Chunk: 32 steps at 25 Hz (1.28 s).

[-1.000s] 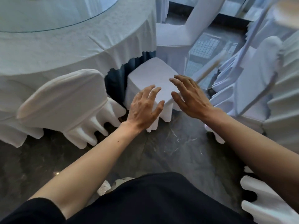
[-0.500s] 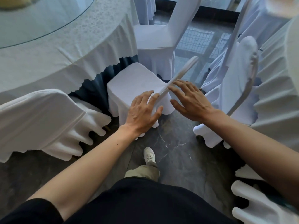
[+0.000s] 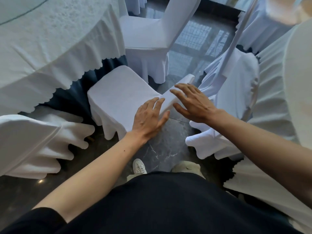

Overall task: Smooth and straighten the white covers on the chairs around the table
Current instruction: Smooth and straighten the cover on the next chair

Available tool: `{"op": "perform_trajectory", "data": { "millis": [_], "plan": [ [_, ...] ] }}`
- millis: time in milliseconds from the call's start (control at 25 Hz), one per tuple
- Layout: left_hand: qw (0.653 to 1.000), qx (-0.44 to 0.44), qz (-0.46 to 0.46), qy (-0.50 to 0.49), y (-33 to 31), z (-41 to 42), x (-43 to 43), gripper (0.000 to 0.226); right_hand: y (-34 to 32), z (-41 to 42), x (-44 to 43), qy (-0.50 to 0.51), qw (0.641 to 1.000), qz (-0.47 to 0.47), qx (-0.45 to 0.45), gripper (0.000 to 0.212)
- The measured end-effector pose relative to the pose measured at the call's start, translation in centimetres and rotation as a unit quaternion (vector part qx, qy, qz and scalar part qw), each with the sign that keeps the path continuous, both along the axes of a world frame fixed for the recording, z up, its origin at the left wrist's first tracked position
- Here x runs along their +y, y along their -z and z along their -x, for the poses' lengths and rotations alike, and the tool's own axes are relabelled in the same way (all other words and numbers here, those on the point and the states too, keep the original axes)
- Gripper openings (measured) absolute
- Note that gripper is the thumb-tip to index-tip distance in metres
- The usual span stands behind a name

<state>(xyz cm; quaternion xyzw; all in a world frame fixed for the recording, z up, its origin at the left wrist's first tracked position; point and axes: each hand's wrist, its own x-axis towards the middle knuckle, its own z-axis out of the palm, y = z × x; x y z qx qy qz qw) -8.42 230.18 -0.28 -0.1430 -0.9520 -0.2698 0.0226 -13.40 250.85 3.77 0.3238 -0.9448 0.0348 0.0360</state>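
Your left grip [image 3: 150,118] and right grip [image 3: 194,103] lie released, fingers straight, on the backrest top of the white fabric chair cover [image 3: 121,98]; its seat sits just beyond your left grip, near the round white-clothed desk [image 3: 50,39].

Seen from above, 2 bare forearms reach over a white-covered chair [image 3: 118,95] whose seat faces a round table [image 3: 50,41] draped in a white cloth with a scalloped hem. The left hand [image 3: 149,118] lies flat with straight fingers on the near end of the chair's backrest top [image 3: 184,81]. The right hand [image 3: 194,103], fingers spread, is over the same edge just to its right. 3 more covered chairs stand nearby: a far chair [image 3: 140,29], a left chair [image 3: 30,137] and a right chair [image 3: 236,98]. A white sneaker [image 3: 139,168] shows on the dark marble floor [image 3: 162,147].
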Motion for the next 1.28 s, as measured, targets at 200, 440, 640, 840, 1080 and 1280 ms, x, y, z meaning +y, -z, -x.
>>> {"op": "perform_trajectory", "data": {
  "millis": [200, 440, 640, 840, 1080, 1280],
  "plan": [
    [0.999, -0.023, 0.0, -0.047, 0.7, 2.3, 2.3, 0.058, 2.0, 5.6, 2.4, -0.054, 0.998, -0.006, -0.032, 0.055],
    [0.988, -0.096, 0.043, -0.113, 2.0, 3.3, 7.4, 0.061, 4.2, 11.0, 6.6, -0.207, 0.974, 0.003, -0.098, 0.056],
    [0.981, -0.023, 0.079, -0.176, 2.9, 3.3, 8.7, 0.052, 5.5, 13.7, 6.8, -0.294, 0.948, -0.01, -0.123, 0.05],
    [0.975, 0.052, 0.105, -0.188, 3.4, 3.2, 8.7, 0.041, 6.5, 15.6, 6.0, -0.349, 0.93, 0.008, -0.119, 0.055],
    [0.97, 0.134, 0.118, -0.165, 5.2, 4.5, 6.1, 0.034, 7.4, 17.5, 3.7, -0.396, 0.911, 0.032, -0.109, 0.051],
    [0.97, 0.118, 0.122, -0.174, 4.9, 8.0, 0.2, 0.037, 6.7, 20.4, -2.2, -0.37, 0.923, 0.01, -0.102, 0.052]
  ]
}}
